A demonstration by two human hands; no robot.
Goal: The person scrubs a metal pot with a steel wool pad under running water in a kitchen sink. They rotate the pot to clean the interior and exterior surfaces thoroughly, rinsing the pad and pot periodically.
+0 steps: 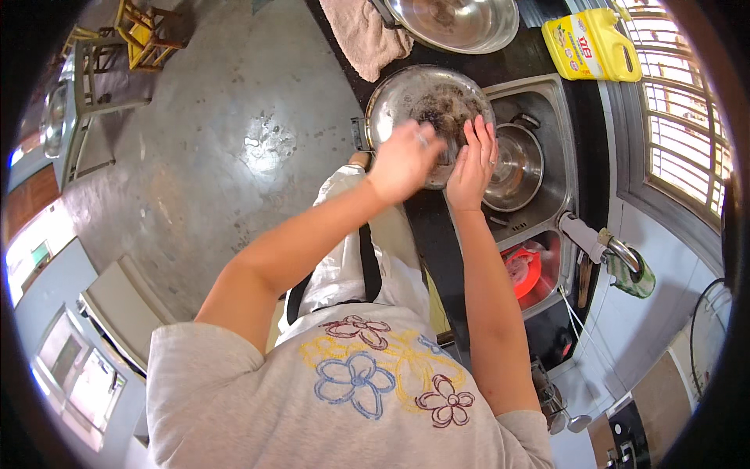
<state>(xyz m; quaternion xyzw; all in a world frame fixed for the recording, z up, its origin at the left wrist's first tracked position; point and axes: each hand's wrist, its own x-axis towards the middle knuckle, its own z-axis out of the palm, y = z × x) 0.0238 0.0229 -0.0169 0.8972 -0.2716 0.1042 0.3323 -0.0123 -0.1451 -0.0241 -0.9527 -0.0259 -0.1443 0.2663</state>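
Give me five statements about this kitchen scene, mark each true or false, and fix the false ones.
1. The left hand and right hand are both at the dark-stained metal pot. True.
2. Another metal pot sits in the sink. True.
3. The yellow plastic jug is inside the sink. False: it is outside the sink, near the barred window.
4. The plastic bowl in the nearer basin is blue. False: it is red.
5. A pale towel lies on the black counter. True.

place: kitchen | shown by: double sink (555,125), faucet (623,252), steel pan (430,90), black countertop (438,241)
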